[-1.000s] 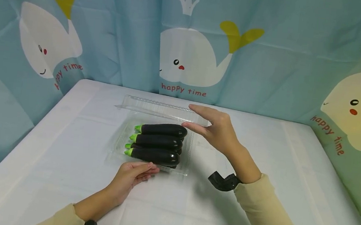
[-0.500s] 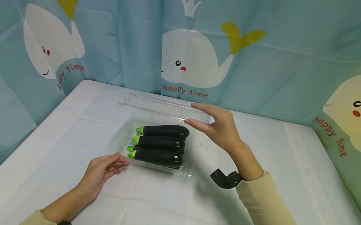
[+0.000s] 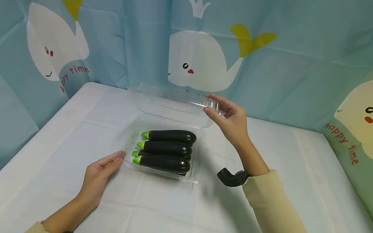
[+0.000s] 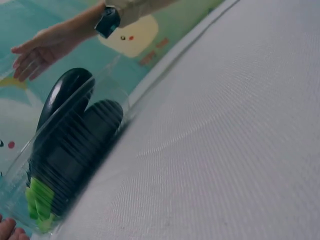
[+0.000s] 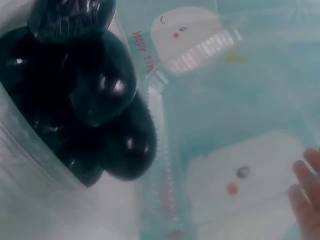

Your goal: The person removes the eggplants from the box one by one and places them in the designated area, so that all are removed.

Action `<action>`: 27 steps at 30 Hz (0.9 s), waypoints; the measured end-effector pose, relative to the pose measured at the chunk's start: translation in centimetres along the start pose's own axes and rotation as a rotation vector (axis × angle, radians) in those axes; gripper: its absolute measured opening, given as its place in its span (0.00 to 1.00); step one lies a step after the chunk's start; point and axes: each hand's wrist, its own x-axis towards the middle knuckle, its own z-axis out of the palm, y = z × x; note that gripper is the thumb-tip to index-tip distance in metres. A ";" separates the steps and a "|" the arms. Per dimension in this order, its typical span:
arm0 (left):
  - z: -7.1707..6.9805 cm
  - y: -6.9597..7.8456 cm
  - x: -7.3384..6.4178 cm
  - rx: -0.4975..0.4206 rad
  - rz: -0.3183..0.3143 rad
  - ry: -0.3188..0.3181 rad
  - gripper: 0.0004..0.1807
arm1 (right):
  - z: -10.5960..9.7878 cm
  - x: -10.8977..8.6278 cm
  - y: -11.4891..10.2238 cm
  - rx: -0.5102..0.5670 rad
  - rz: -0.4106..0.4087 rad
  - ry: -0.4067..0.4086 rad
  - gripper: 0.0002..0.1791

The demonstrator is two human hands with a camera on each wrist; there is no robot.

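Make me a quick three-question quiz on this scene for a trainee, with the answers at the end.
1. Multiple choice: what colour are the stem ends of the eggplants? (a) red, (b) green, (c) white
2. Which hand holds the lid?
3. True or false: the lid is closed over the eggplants.

Key:
1. (b), green.
2. The right hand, at the lid's right end.
3. False; the lid is raised at the far side of the clear box.
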 end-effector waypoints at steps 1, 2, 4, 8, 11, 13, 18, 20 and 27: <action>0.0 0.0 0.0 -0.012 0.001 -0.002 0.26 | 0.0 0.1 0.4 0.009 0.004 0.015 0.19; 0.0 0.0 0.0 -0.025 -0.001 -0.005 0.27 | 0.0 0.2 0.9 0.022 0.011 0.030 0.19; 0.0 -0.1 0.0 -0.044 -0.005 -0.012 0.27 | 0.1 0.4 1.8 0.057 0.027 0.062 0.19; 0.0 -0.2 0.1 -0.081 -0.005 -0.028 0.27 | 0.2 0.8 3.4 0.118 0.095 0.115 0.18; 0.0 -0.3 0.1 -0.083 -0.003 -0.029 0.28 | 0.3 0.9 4.3 0.144 0.144 0.131 0.20; 0.1 -0.3 0.2 -0.081 -0.002 -0.028 0.28 | 0.3 1.0 4.8 0.149 0.178 0.141 0.21; 0.2 -0.4 0.2 -0.085 0.007 -0.040 0.28 | 0.4 1.2 6.1 0.147 0.282 0.167 0.23; 0.2 -0.5 0.3 -0.093 0.015 -0.050 0.28 | 0.5 1.4 6.6 0.158 0.319 0.171 0.24; 0.0 -0.9 0.4 -0.115 0.055 -0.116 0.27 | 0.7 2.0 7.5 0.209 0.378 0.153 0.24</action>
